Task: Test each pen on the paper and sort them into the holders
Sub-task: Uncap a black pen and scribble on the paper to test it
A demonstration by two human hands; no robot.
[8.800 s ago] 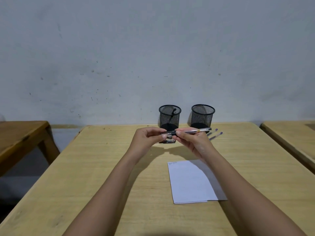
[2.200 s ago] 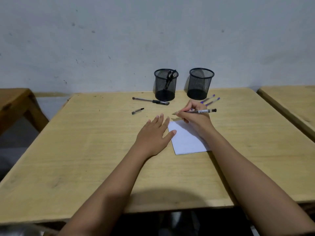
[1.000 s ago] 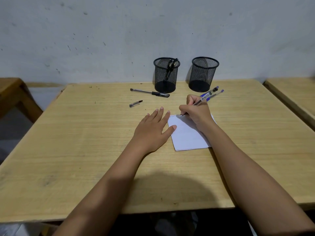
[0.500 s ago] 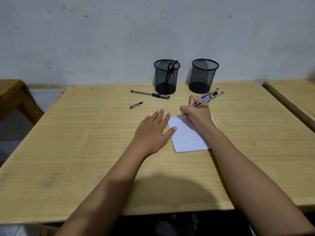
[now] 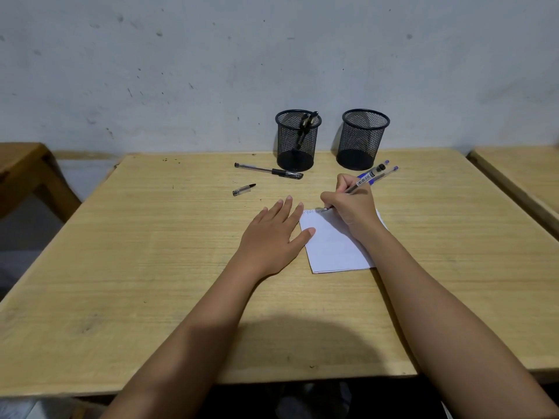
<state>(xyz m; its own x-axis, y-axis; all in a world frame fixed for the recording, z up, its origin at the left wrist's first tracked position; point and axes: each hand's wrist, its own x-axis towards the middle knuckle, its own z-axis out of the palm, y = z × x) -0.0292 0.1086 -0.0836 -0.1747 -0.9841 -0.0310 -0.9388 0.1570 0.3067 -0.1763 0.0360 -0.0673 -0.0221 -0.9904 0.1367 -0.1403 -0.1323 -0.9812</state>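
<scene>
Head view: I look down on a wooden table [image 5: 151, 267] with both bare forearms reaching forward. My right hand [image 5: 351, 207] pinches a clear pen [image 5: 367, 176] low on its barrel, thumb and fingers curled round it. The tip touches the top edge of the white paper [image 5: 335, 249], where faint scribbles show. My left hand [image 5: 272, 234] lies flat with its fingers straight and spread, gripping nothing. Its thumb tip presses the paper's left edge.

Two purple-ended pens [image 5: 392, 170] lie just behind the right hand. Against the wall stand two black mesh holders: the left holder [image 5: 298, 140] has dark pens in it, the right holder [image 5: 364, 139] looks empty. Another pen [image 5: 269, 170] lies before the left holder, with a loose pen cap [image 5: 243, 189] nearby.

I judge the pen light, stiff and smooth, best held near the tip. The paper is thin and would slide unless pressed.
</scene>
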